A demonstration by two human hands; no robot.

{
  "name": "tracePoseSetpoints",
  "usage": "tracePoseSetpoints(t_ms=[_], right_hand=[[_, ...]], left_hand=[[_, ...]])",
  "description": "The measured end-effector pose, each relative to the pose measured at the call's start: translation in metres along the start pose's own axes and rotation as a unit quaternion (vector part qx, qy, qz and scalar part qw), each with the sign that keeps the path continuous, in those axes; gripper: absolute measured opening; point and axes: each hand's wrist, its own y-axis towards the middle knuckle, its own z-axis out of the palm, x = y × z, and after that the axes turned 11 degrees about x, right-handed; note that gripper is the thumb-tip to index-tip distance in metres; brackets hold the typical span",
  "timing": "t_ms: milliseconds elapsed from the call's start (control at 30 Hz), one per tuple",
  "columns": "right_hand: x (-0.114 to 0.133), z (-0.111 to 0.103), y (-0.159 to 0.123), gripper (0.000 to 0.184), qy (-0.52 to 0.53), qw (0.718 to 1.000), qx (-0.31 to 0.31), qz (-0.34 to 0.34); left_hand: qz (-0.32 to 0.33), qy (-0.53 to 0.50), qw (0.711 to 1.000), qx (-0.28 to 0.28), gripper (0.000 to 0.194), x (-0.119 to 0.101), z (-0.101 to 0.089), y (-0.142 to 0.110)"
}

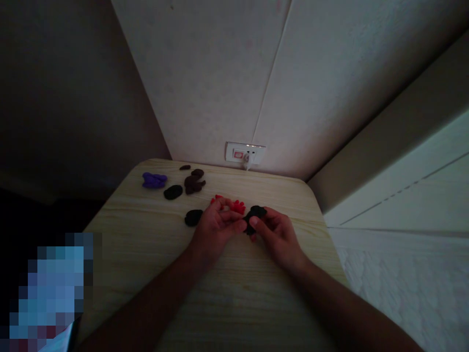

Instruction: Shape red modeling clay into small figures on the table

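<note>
Both my hands meet over the middle of a light wooden table (146, 244). My right hand (278, 234) is closed on a lump of black clay (255, 215), thumb pressed on its near side. My left hand (216, 227) pinches the same black lump from the left, its fingers curled. Just behind my hands lie small red clay pieces (234, 204). A separate black lump (193, 217) rests on the table left of my left hand.
Further back on the table lie another black lump (173, 192), dark brown clay pieces (194, 182) and a purple clay shape (154, 180). A wall socket (245, 153) sits at the table's far edge. A white surface (403, 274) borders the table on the right.
</note>
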Motion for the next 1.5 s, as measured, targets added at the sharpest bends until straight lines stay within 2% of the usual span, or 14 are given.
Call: tracePoseSetpoints(t_ms=[133, 233, 400, 500, 700, 833, 967, 1100, 1233, 1367, 1500], right_hand=[[-0.0057, -0.001, 0.0009, 0.025, 0.053, 0.999, 0.006, -0.002], [-0.0075, -0.0025, 0.0018, 0.023, 0.036, 0.999, -0.024, -0.01], [-0.0007, -0.0016, 0.0015, 0.024, -0.031, 0.997, -0.07, -0.031], [0.0012, -0.0004, 0.0005, 0.024, -0.042, 0.996, -0.065, -0.035], [-0.005, -0.0018, -0.0004, 0.023, -0.006, 0.999, -0.049, -0.022], [-0.007, -0.0037, 0.0001, 0.022, 0.021, 0.999, -0.027, -0.02], [-0.0066, -0.0048, 0.0011, 0.022, 0.03, 0.999, -0.043, -0.01], [-0.0058, -0.0046, 0.0009, 0.02, 0.018, 0.998, -0.048, -0.018], [-0.0055, -0.0051, -0.0004, 0.021, 0.017, 0.999, -0.045, -0.02], [-0.0047, -0.0045, 0.001, 0.024, 0.064, 0.997, -0.044, -0.004], [-0.0038, -0.0016, 0.0039, 0.03, 0.12, 0.992, -0.019, 0.029]], left_hand=[[-0.006, -0.04, 0.999, 0.001, 0.049, -0.0007, 0.0031, -0.0002], [-0.02, -0.045, 0.999, -0.012, 0.047, 0.0008, 0.0045, 0.0018], [-0.067, 0.043, 0.997, 0.01, 0.027, 0.0028, 0.0038, 0.0041], [-0.051, 0.093, 0.994, 0.011, 0.022, 0.0021, 0.0021, 0.0033], [-0.023, 0.115, 0.993, 0.014, 0.016, 0.0012, -0.0022, 0.0017], [-0.025, 0.052, 0.998, 0.023, 0.019, -0.0002, 0.0003, 0.0027], [-0.023, -0.031, 0.999, 0.006, 0.021, 0.0002, 0.0039, 0.0051], [-0.019, 0.06, 0.998, 0.001, 0.026, 0.0004, 0.0032, 0.0058], [-0.005, 0.15, 0.989, -0.015, 0.016, -0.003, 0.0015, 0.004], [0.002, 0.155, 0.988, -0.024, 0.014, -0.0045, 0.0011, 0.0021], [0.004, 0.124, 0.992, 0.016, 0.018, -0.0015, -0.0004, 0.002]])
